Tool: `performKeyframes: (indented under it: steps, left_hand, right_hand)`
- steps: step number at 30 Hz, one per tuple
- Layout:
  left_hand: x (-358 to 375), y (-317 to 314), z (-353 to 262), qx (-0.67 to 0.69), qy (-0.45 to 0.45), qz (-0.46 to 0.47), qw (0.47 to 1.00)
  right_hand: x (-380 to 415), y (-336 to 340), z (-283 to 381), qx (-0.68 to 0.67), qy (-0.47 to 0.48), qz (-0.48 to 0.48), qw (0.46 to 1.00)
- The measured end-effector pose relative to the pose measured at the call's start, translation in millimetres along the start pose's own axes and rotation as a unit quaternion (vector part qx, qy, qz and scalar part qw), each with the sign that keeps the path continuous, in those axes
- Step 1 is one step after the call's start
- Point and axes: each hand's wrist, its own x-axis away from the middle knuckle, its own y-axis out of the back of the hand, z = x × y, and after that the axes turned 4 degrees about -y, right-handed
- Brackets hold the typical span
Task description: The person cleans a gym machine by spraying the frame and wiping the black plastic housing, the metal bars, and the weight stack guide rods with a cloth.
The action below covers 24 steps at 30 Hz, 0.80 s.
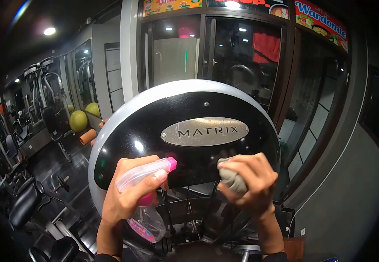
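Observation:
My left hand point(130, 187) is wrapped around the neck of a clear spray bottle point(148, 225) with a pink collar and a pink nozzle tip. The nozzle points right, across the front of a glossy black machine panel point(137, 126). In my right hand point(255, 181) is a bunched grey cloth point(232, 177), squeezed between thumb and fingers, close before the panel's lower right part. An oval metal plate point(205, 132) reading MATRIX is screwed to the panel above both hands. A silver-grey rim point(189, 86) curves over the panel's top.
Behind the machine stand dark-framed glass doors point(246, 56) with food signs point(320, 22) above. Gym machines point(45, 100), a green exercise ball point(78, 121) and a black padded seat point(25, 203) are at the left. Cables and metal parts point(194, 225) lie below the panel.

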Motion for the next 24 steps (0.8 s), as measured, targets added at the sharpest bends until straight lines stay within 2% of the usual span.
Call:
performKeyframes:
  steps: [5, 11, 13, 17, 19, 21, 24]
  left_hand:
    - [-5.7, -15.3, -1.4, -0.025, -0.015, 0.0, 1.0]
    - [-17.0, -34.1, -5.3, -0.068, -0.043, 0.017, 0.997]
    - [-19.7, -37.4, -3.4, -0.137, -0.107, 0.005, 0.985]
    - [-20.2, -37.1, -7.2, -0.14, -0.109, 0.014, 0.984]
    - [-18.3, -35.0, -5.3, -0.053, -0.047, 0.012, 0.997]
    - [-16.2, -31.4, -1.6, -0.047, -0.054, 0.011, 0.997]
    - [-14.2, -31.2, 3.7, -0.019, -0.068, -0.011, 0.997]
  right_hand:
    - [11.9, -5.2, -8.6, -0.019, -0.055, -0.064, 0.996]
    - [33.0, -14.9, -2.6, -0.023, -0.11, -0.082, 0.99]
    - [40.3, -18.4, -1.0, -0.029, -0.143, -0.105, 0.984]
    - [51.0, -25.3, -3.2, -0.012, -0.156, -0.132, 0.979]
    - [45.0, -26.3, -0.3, -0.021, -0.166, -0.15, 0.975]
    - [36.9, -27.7, 1.8, -0.086, -0.197, -0.206, 0.955]
    - [20.1, -17.6, 10.5, 0.01, -0.134, -0.117, 0.984]
